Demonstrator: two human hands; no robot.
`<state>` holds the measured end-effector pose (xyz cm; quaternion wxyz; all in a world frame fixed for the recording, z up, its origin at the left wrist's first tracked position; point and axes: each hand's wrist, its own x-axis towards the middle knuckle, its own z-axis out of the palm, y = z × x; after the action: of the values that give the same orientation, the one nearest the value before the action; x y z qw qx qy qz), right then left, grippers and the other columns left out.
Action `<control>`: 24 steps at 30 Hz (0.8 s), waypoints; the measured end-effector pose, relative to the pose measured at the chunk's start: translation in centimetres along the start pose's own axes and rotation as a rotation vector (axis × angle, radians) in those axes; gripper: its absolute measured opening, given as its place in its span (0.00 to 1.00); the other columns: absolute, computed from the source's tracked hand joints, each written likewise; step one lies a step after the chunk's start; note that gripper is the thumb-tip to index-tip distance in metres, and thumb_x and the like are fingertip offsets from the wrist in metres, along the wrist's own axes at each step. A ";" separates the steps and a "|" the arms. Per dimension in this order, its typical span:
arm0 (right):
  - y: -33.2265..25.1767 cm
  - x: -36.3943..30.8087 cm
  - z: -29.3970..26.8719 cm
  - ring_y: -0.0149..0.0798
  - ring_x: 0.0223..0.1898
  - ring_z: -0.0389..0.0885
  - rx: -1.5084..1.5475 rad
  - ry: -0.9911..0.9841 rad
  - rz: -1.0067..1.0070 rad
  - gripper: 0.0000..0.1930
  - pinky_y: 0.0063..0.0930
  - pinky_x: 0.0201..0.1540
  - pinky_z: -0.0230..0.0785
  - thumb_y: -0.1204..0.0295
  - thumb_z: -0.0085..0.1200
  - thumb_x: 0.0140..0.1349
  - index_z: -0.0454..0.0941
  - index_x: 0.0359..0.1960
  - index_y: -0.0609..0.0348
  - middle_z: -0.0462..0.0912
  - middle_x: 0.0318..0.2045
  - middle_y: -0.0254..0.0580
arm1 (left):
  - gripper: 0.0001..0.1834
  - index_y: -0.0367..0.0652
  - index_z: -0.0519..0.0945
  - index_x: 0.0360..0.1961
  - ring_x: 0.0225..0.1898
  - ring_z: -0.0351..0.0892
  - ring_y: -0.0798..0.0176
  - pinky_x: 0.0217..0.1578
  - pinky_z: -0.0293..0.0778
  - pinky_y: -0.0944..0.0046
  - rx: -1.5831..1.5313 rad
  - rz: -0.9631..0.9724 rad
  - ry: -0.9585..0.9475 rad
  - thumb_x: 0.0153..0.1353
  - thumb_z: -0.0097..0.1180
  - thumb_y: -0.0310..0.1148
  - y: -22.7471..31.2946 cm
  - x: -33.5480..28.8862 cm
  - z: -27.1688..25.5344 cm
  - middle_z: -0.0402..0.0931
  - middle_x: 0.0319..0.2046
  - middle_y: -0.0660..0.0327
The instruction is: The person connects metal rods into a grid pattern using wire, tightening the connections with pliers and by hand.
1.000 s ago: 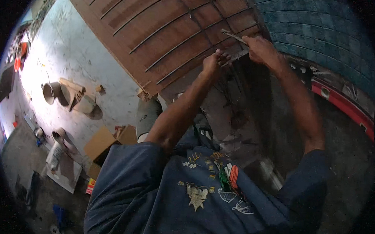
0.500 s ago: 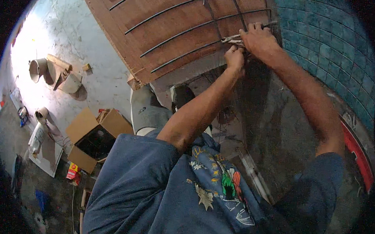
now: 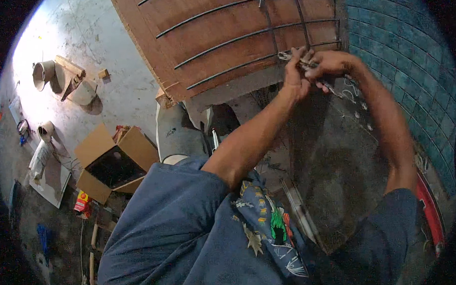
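Note:
Both hands meet at the near right corner of a grid of dark steel bars (image 3: 226, 43) lying over a reddish-brown wooden board (image 3: 192, 20). My left hand (image 3: 296, 77) is closed around a bundle of pale, looped cord or wire (image 3: 284, 56); which of the two I cannot tell. My right hand (image 3: 331, 63) is bent over beside it, its fingers closed on the same bundle. Loose pale strands (image 3: 349, 91) trail below the right wrist. Parts of the fingers are blurred and overlap.
An open cardboard box (image 3: 99, 148) stands on the floor at left, with a bucket (image 3: 43, 74) farther off. Teal tiles (image 3: 392, 53) cover the right side. A red object (image 3: 429, 215) lies at far right, and long pale strips (image 3: 301, 210) lie near my legs.
My right hand has turned over and come down beside the left, wrist now raised. My left hand has shifted right and slightly up. Loose strands now hang below the right wrist.

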<state>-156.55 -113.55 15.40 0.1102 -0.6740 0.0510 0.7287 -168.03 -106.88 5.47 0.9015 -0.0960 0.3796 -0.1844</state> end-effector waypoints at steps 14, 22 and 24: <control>-1.0 -4.4 -0.8 0.41 0.23 0.82 -0.131 0.255 0.109 0.25 0.37 0.24 0.74 0.65 0.68 0.52 0.71 0.45 0.67 0.82 0.27 0.48 | 0.16 0.47 0.74 0.32 0.27 0.74 0.64 0.36 0.75 0.50 -0.297 -0.076 0.153 0.69 0.52 0.48 -0.4 1.3 2.3 0.72 0.23 0.64; 5.5 -2.7 7.9 0.48 0.34 0.84 -0.670 0.826 0.048 0.35 0.43 0.38 0.76 0.61 0.72 0.46 0.70 0.53 0.66 0.82 0.37 0.49 | 0.21 0.47 0.69 0.29 0.19 0.61 0.67 0.33 0.73 0.57 -0.199 -0.073 0.202 0.70 0.49 0.52 -1.5 2.6 -1.1 0.62 0.17 0.66; 1.9 -4.4 7.8 0.52 0.37 0.83 -1.195 1.165 -0.101 0.32 0.44 0.42 0.75 0.60 0.70 0.48 0.72 0.50 0.66 0.82 0.38 0.50 | 0.22 0.45 0.69 0.30 0.20 0.62 0.65 0.33 0.72 0.55 -0.125 -0.182 0.399 0.70 0.48 0.53 -0.5 4.5 0.9 0.63 0.18 0.64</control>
<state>-164.25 -114.07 20.30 -0.2773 -0.8894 -0.3252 0.1622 -164.58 -109.09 3.36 0.7806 -0.1469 0.5508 -0.2564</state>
